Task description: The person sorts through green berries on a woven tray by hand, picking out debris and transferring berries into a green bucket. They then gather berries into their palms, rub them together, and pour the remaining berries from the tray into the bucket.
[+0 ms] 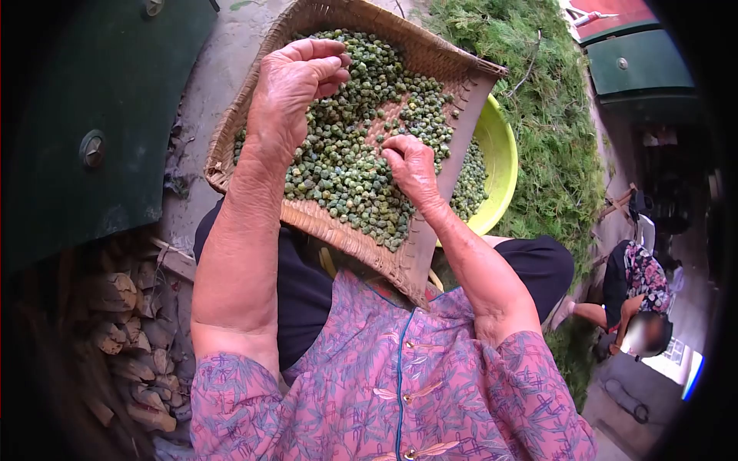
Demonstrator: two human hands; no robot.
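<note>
A woven basket tray lies tilted across my lap, spread with small round green fruits. My left hand is raised over the upper left of the tray, its thumb and fingers curled together; whatever they pinch is too small to make out. Over the middle right of the fruits is my right hand, thumb and index finger close together near a bare patch of weave, their tips' contents hidden. Under the tray's right side stands a yellow-green basin holding more of the same fruits.
Cut green branches cover the ground at the right. Split firewood is stacked at lower left, below a dark green metal panel. Another person sits at far right, near a green box.
</note>
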